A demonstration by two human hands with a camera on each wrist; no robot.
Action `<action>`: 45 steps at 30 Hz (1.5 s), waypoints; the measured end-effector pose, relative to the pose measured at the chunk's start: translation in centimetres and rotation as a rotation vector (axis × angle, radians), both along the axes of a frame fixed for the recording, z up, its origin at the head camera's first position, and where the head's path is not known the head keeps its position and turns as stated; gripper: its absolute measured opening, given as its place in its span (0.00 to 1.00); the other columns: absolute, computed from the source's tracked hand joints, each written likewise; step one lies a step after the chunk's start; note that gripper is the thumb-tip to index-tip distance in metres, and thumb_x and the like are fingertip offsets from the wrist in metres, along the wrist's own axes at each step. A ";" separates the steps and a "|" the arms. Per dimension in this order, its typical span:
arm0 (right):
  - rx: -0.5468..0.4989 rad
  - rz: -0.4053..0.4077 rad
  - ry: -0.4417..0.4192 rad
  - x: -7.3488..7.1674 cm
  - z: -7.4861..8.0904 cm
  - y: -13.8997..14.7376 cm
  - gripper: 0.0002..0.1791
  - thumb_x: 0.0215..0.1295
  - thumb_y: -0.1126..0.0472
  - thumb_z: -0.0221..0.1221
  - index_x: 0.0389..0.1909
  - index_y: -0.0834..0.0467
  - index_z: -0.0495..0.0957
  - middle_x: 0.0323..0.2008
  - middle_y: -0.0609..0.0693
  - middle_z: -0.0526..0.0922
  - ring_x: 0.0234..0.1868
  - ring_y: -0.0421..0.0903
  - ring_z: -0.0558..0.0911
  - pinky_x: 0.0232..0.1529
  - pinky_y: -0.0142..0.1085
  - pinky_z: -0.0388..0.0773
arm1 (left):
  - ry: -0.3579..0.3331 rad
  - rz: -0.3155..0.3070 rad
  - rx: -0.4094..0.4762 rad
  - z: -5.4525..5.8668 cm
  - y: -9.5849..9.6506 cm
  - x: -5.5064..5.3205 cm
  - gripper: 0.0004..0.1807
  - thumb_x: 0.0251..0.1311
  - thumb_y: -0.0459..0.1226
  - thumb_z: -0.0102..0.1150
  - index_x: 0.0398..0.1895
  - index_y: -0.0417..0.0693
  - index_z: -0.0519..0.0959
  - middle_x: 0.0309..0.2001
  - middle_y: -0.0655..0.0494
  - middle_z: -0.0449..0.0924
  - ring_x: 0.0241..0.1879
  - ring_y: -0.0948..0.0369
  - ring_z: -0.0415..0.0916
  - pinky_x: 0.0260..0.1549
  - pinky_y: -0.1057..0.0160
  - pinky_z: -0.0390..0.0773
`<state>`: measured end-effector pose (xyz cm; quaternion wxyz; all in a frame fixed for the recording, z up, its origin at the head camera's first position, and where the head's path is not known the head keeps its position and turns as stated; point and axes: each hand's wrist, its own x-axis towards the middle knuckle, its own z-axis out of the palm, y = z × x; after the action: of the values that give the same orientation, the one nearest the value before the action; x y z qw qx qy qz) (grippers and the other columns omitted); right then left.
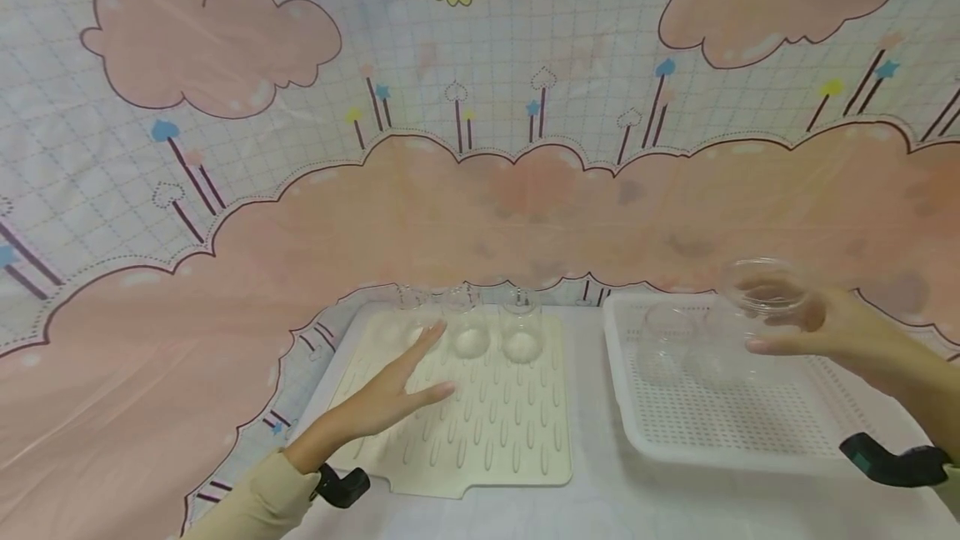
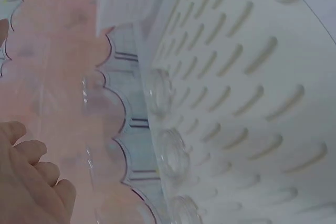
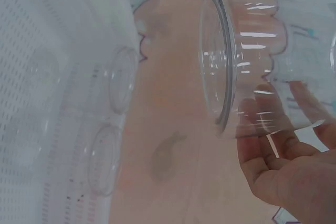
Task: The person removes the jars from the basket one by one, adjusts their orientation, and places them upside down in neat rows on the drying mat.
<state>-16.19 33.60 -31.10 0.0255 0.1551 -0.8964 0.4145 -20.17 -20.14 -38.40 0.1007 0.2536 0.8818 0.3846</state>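
A strip of white tabletop point(image 1: 588, 407) runs btwn the cream mat point(image 1: 517, 457), lower ctr, and the white basket point(image 1: 626, 432), lower R of the head view. More tabletop lies in front of both, along the bottom edge. Basket's rim stands up all round; mat is low w/ raised ribs, its front edge stepped. Row of 3 clear cups point(image 1: 521, 340) sits at mat's back edge, bare ribs in front of them.

Clear jar point(image 1: 759, 282) is in the R hand point(image 1: 847, 327), mid-R of frame, lifted by the basket's back rim. R fingers wrap its side, holding it; in R wrist view it lies tilted sideways, thick-rimmed end to frame L, basket wall well apart from it. 2 more clear jars point(image 1: 667, 344) stand in basket, back L part, just L of the held one.

L hand point(image 1: 390, 394) hovers over mat's L half, fingers wide, thumb spread off; L wrist view shows a gap btwn it & the cups.

Bkgd: cloth point(image 1: 412, 223) w/ pink clouds, grid & lollipop-like shapes fills the upper frame. Lt sleeve point(image 1: 273, 490) & dark wrist strap point(image 1: 345, 486), lower L.
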 end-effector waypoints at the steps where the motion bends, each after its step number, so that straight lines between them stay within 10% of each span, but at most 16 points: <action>1: -0.003 0.011 0.011 0.0 0.1 -0.4 0.41 0.57 0.69 0.70 0.71 0.50 0.66 0.60 0.36 0.72 0.54 0.34 0.74 0.44 0.43 0.82 | -0.003 -0.008 0.007 0.2 0.3 0.1 0.48 0.67 0.55 0.58 0.81 0.66 0.40 0.80 0.58 0.37 0.78 0.52 0.35 0.68 0.31 0.45; 4: -0.012 0.045 0.055 0.0 0.5 -1.7 0.41 0.53 0.70 0.72 0.69 0.52 0.69 0.61 0.38 0.74 0.55 0.34 0.73 0.45 0.33 0.78 | -0.013 -0.032 0.023 0.8 1.1 0.5 0.47 0.68 0.54 0.58 0.81 0.68 0.40 0.80 0.60 0.37 0.78 0.53 0.37 0.68 0.32 0.46; 10: 0.003 0.035 0.017 0.4 1.5 -4.5 0.41 0.50 0.59 0.75 0.68 0.42 0.71 0.61 0.49 0.75 0.56 0.44 0.73 0.43 0.64 0.79 | -0.049 -0.087 0.067 1.8 2.7 1.1 0.46 0.68 0.53 0.58 0.79 0.75 0.39 0.79 0.67 0.36 0.77 0.58 0.36 0.70 0.34 0.46; 20: 0.039 0.035 0.002 0.9 1.9 -7.9 0.42 0.46 0.54 0.78 0.65 0.47 0.72 0.53 0.55 0.80 0.60 0.62 0.71 0.51 0.78 0.63 | -0.068 -0.112 0.090 3.5 5.4 2.6 0.45 0.68 0.55 0.57 0.78 0.81 0.39 0.78 0.74 0.38 0.77 0.61 0.38 0.69 0.35 0.49; 27: 0.082 0.043 0.020 1.5 2.3 -10.2 0.42 0.43 0.49 0.80 0.61 0.49 0.74 0.52 0.55 0.79 0.55 0.61 0.75 0.46 0.61 0.79 | -0.076 -0.120 0.164 4.0 7.1 3.3 0.45 0.67 0.55 0.58 0.78 0.80 0.40 0.78 0.72 0.39 0.76 0.56 0.43 0.71 0.40 0.50; 45: 0.242 0.126 0.295 2.5 0.3 -15.6 0.44 0.37 0.37 0.79 0.55 0.52 0.76 0.45 0.41 0.73 0.47 0.44 0.75 0.43 0.45 0.78 | -0.168 -0.188 0.425 3.8 10.4 4.1 0.48 0.63 0.50 0.66 0.80 0.66 0.47 0.78 0.66 0.48 0.75 0.64 0.49 0.69 0.63 0.58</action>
<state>-13.69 18.04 -30.78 0.1119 0.2717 -0.9147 0.2775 -16.03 -9.76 -34.57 0.1534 0.3171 0.7423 0.5700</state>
